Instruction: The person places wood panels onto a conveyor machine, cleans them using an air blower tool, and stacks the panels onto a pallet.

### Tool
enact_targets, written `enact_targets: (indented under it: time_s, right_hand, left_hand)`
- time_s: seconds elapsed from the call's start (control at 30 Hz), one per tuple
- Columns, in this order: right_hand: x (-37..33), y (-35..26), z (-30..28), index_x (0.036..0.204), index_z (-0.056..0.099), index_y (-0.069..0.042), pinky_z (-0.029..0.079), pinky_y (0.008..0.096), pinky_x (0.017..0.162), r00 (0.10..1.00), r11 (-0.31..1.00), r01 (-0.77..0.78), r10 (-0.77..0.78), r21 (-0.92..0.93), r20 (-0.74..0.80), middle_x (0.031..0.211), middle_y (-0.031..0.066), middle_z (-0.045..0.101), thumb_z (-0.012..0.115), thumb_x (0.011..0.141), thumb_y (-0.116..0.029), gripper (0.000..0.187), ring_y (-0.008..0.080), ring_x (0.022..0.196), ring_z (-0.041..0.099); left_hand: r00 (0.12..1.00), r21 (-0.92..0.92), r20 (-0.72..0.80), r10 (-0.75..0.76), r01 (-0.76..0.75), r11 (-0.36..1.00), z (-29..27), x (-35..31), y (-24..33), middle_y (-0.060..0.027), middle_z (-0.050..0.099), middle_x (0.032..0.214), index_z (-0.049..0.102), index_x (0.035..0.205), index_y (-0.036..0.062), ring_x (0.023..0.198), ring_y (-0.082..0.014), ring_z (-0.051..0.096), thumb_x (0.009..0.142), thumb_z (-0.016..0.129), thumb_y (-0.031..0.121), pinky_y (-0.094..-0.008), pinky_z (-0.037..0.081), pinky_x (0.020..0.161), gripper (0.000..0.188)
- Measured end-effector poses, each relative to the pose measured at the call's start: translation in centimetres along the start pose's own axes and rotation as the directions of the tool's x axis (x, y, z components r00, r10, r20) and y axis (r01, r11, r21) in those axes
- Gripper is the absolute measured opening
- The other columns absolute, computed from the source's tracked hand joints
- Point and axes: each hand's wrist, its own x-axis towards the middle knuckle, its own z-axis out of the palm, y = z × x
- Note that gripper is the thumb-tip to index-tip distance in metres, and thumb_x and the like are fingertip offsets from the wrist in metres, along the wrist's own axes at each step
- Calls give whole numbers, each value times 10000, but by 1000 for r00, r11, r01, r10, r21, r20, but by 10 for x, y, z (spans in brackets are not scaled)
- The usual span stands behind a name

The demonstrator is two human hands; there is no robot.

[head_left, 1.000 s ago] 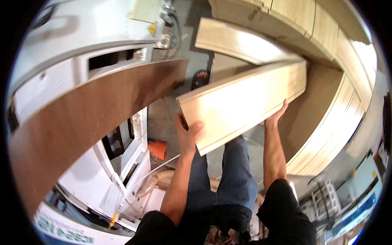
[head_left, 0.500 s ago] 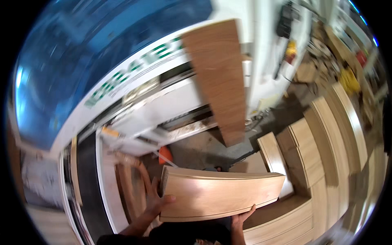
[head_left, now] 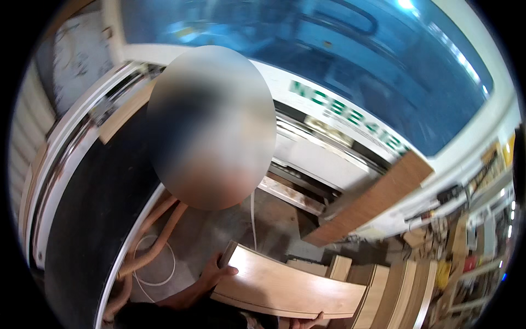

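I carry a long light-wood panel [head_left: 287,286] flat and low at the bottom of the head view. My left hand [head_left: 215,272] grips its left end, thumb on top. My right hand [head_left: 308,319] holds the near long edge from below, only fingertips showing at the frame's bottom. A darker brown wood panel [head_left: 372,200] lies on the white machine [head_left: 339,137] ahead, jutting out to the right.
A person, blurred, stands close ahead at upper left. A black conveyor belt [head_left: 87,219] runs down the left, with tan hoses [head_left: 156,236] and a white cable on the floor. Stacked light panels [head_left: 394,290] and cluttered shelves [head_left: 482,241] are at the right.
My view has swung further left: the machine and its blue hood now fill the top, and a person has come into view. The panel stays in both hands, lower in the picture.
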Motion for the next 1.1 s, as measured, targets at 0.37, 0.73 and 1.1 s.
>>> enact_targets:
  time_s: [0.37,0.73,1.1]
  right_hand:
    - [-14,-31,234,1480,436,-131,395,547,1076,525,499,-837,618,223,585,1450,109,516,519,897,-548,721,337,1303,503]
    - [-21,-35,486,1307,561,-99,488,431,1017,-95,386,-861,515,-330,852,1278,52,622,643,907,-335,472,263,1198,596]
    - [-63,8,561,1360,536,-124,464,439,1018,-145,566,-646,568,-513,810,1305,29,602,616,921,-426,539,237,1218,564]
  left_hand:
    - [779,-527,-618,-108,-309,792,-166,-213,-2,-174,627,1099,524,1194,-73,985,-247,637,728,734,223,-383,533,861,591]
    - [178,-249,-966,-185,-825,507,-65,-267,-69,-117,633,1145,536,1299,5,1048,-246,608,865,619,400,-363,488,892,592]
    - [317,-440,-885,-342,-809,389,-139,-233,-99,-144,607,1275,495,1397,34,1173,-300,585,875,567,510,-420,481,988,710]
